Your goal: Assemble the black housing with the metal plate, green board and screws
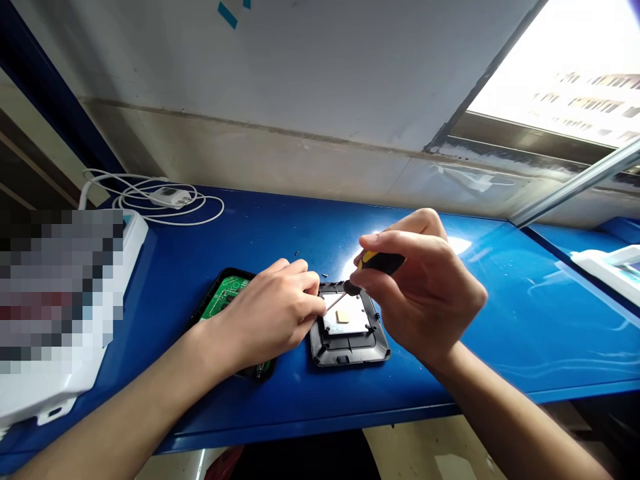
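Note:
My right hand (425, 287) is closed around the black and yellow handle of a screwdriver (383, 261). Its thin shaft slants down to the left, and the tip meets the upper left part of a silver metal plate (356, 308) beside my left fingers. That plate, with a small tan pad on it, sits inside a black plastic cover (349, 357) lying on the bench. My left hand (280, 307) has its fingers curled at the cover's left edge; whatever they pinch is hidden. Under my left wrist lies a black housing with a green circuit board (227, 293), partly covered.
A white device (133, 233) with a blurred-out face stands at the left. Behind it lie a coiled white cable and a plug (173, 197). Small dark screws (325, 275) rest on the blue bench (500, 320) behind the cover. Another white device (613, 267) is at far right.

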`<state>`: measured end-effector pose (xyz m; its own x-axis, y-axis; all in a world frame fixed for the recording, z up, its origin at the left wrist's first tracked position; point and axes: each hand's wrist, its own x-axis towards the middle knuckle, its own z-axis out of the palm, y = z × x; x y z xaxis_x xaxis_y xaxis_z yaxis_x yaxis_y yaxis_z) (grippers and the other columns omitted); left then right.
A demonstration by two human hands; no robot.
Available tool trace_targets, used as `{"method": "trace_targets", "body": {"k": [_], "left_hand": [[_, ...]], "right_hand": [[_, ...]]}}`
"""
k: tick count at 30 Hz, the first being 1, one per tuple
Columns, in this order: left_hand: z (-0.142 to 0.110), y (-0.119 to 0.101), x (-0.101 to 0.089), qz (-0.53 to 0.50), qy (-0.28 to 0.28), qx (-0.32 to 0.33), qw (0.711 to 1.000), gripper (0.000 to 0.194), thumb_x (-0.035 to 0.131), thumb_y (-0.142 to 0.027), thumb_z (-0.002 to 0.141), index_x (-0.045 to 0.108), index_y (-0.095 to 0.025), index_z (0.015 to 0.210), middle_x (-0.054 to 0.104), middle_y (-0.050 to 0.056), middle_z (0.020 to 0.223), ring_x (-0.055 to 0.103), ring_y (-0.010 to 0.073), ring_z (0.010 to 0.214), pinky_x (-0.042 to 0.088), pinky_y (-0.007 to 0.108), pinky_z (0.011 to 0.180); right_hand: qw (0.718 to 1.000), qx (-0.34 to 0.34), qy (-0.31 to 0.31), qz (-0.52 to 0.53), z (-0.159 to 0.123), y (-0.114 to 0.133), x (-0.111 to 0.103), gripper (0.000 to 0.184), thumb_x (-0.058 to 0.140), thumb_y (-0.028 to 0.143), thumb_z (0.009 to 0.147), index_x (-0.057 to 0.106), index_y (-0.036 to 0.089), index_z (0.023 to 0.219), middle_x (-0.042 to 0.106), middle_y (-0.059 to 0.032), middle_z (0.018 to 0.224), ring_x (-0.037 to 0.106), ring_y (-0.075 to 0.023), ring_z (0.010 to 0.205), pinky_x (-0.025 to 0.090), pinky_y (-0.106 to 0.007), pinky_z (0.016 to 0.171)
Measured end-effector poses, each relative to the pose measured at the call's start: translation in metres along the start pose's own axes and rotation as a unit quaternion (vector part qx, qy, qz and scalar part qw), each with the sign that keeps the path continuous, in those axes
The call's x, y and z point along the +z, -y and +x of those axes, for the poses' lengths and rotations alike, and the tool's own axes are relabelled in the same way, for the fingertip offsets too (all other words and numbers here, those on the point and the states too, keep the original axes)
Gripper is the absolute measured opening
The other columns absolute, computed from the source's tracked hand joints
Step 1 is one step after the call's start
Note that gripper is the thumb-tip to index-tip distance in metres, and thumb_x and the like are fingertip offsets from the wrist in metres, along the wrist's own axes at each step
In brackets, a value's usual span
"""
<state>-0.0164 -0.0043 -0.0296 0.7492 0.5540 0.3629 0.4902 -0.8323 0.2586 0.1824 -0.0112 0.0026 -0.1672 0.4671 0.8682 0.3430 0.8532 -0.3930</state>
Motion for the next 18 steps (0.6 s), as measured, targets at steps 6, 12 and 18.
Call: {"method": "trace_targets", "body": {"k": [6,12,18], "left_hand": [[0.001,-0.001,-0.001,-0.008,0.013,-0.010,1.000,0.022,0.065,-0.007,0.093,0.078,-0.021,0.081,0.065,0.001,0.080,0.048,0.0190,0.077,0.033,0.035,0.067],[0.001,0.000,0.000,-0.009,0.006,-0.009,1.000,0.024,0.063,-0.007,0.093,0.076,-0.020,0.077,0.064,0.001,0.080,0.047,0.0188,0.078,0.033,0.035,0.067],[0.001,-0.001,-0.001,-0.011,0.004,-0.006,1.000,0.025,0.063,-0.009,0.095,0.074,-0.020,0.074,0.062,0.001,0.078,0.046,0.0186,0.076,0.032,0.034,0.066]], "right_hand": [[0.998,0.021,0.052,0.036,0.001,0.007,-0.001,0.038,0.049,0.021,0.104,0.065,0.030,0.138,0.073,-0.0083,0.116,0.074,-0.0216,0.094,0.068,-0.042,0.077],[0.999,0.020,0.039,0.023,0.007,0.004,-0.007,0.041,0.076,0.019,0.090,0.072,0.031,0.128,0.075,-0.0040,0.099,0.072,-0.0199,0.081,0.066,-0.038,0.067],[1.000,-0.004,0.018,0.006,0.003,0.005,-0.010,0.029,0.072,0.032,0.095,0.076,0.026,0.123,0.070,-0.0051,0.090,0.067,-0.0183,0.077,0.061,-0.035,0.062]]}}
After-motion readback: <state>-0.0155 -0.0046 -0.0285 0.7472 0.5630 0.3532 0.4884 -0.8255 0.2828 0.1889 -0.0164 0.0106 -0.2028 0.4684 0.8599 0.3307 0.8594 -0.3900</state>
